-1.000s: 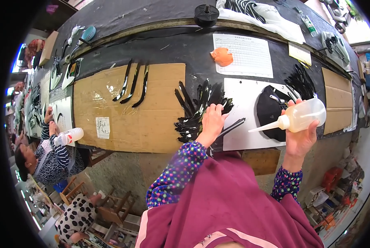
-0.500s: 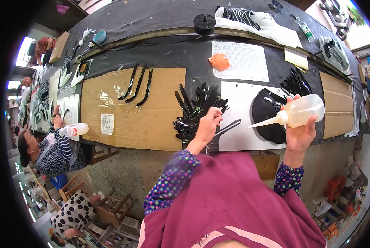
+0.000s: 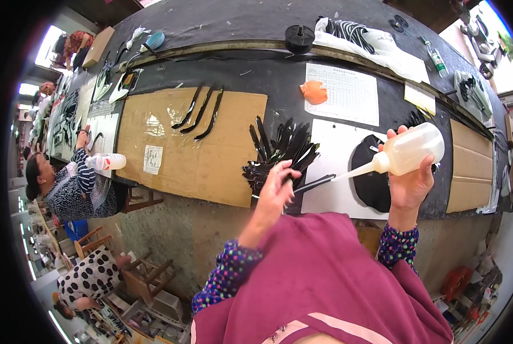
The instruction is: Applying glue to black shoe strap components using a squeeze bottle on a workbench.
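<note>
My right hand (image 3: 410,189) grips a translucent squeeze bottle (image 3: 412,150) with pale liquid in it, tilted so its long nozzle points left and down. The nozzle tip is at or very near the end of a black strip (image 3: 315,183). This strip sticks out to the right from my left hand (image 3: 273,192), whose fingers are closed on it, slightly blurred. Just beyond my left hand lies a fanned pile of glossy black strips (image 3: 288,140). Three curved black strips (image 3: 210,117) rest apart on a brown cardboard sheet (image 3: 210,166).
A white board (image 3: 325,143) carries a round black item (image 3: 371,180). Behind it lie a printed sheet (image 3: 354,92) and an orange piece (image 3: 313,92). A ledge (image 3: 239,47) crosses the table, with a black spool (image 3: 299,39) beside it. Another person (image 3: 76,183) sits at left, holding a bottle (image 3: 107,161).
My left hand has moved left and slightly down, its fingers shifting on the strip. The bottle has come slightly left, bringing its nozzle to the strip's end. The view has shifted a little.
</note>
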### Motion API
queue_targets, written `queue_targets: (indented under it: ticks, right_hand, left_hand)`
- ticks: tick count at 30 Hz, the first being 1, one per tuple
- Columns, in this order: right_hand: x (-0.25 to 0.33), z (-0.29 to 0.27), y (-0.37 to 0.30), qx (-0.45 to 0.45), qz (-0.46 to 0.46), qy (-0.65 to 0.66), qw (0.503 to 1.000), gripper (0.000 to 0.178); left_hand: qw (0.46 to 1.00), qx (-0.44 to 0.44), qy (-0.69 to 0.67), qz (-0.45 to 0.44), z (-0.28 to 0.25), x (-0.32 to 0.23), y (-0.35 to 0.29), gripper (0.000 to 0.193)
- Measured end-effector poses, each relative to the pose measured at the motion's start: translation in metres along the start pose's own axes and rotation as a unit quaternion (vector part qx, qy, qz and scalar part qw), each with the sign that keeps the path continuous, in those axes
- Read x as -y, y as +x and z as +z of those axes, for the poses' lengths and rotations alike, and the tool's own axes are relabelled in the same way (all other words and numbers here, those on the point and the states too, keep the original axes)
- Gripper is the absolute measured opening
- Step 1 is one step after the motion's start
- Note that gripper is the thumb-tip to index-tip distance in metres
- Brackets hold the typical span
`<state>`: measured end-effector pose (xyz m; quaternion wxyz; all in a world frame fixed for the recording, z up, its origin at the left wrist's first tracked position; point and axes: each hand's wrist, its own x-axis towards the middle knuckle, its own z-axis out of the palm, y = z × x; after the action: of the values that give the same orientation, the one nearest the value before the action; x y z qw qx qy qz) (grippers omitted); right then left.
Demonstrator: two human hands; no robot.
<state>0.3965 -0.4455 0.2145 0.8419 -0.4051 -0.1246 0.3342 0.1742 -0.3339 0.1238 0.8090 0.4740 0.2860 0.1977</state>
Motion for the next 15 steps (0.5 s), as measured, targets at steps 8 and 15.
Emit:
queue_targets:
  ticks: [8, 15]
  right_hand:
    - [0.007, -0.004, 0.0, 0.026, 0.026, -0.007, 0.999, 0.075]
    - [0.016, -0.008, -0.006, 0.045, 0.028, -0.035, 0.998, 0.077]
  left_hand:
    - [0.973, 0.018, -0.124, -0.194, 0.017, 0.025, -0.02, 0.04]
    - [0.975, -0.002, 0.013, -0.22, 0.023, -0.033, -0.023, 0.024]
